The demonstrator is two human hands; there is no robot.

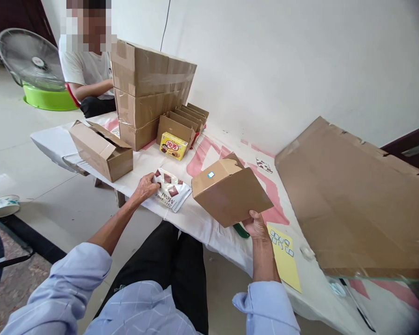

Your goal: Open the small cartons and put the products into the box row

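Note:
A brown cardboard box [216,195] is tilted above the table, a small blue-and-white sticker on its side. My right hand [257,225] grips its lower right edge, thumb on the outside. My left hand [147,187] pinches the left end of a white snack pouch [171,190] with brown squares and the word "Meal" printed on it. The pouch lies at the table's front edge, left of the box. Under the box, a dark green object [241,231] shows only in part beside my right hand.
Taped cartons [150,88] are stacked at the back left. Near them stand a long box [103,149], a yellow printed box [172,146] and several open boxes [188,118]. A yellow sticker sheet [286,260] and large cardboard sheet [356,200] lie right. A person [87,70] sits behind the cartons, near a fan [31,60].

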